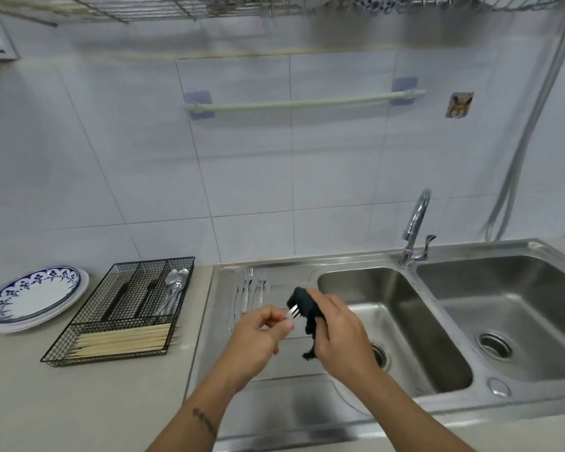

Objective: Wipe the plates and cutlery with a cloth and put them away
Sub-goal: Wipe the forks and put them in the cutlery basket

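Forearms reach over the sink's (209, 321) drainboard. Right hand (340, 331) clutches the dark cloth (304, 308), wrapped round the fork (295, 309); left hand (258, 334) pinches its handle. Fork is held above the drainboard, long axis roughly left-right, tines rightward into the cloth. Recommended: steady the handle and draw the cloth along each tine.

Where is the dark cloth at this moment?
In the head view, just right of centre: the right hand grips the dark cloth around the tines of a fork held by the left hand, above the sink drainboard.
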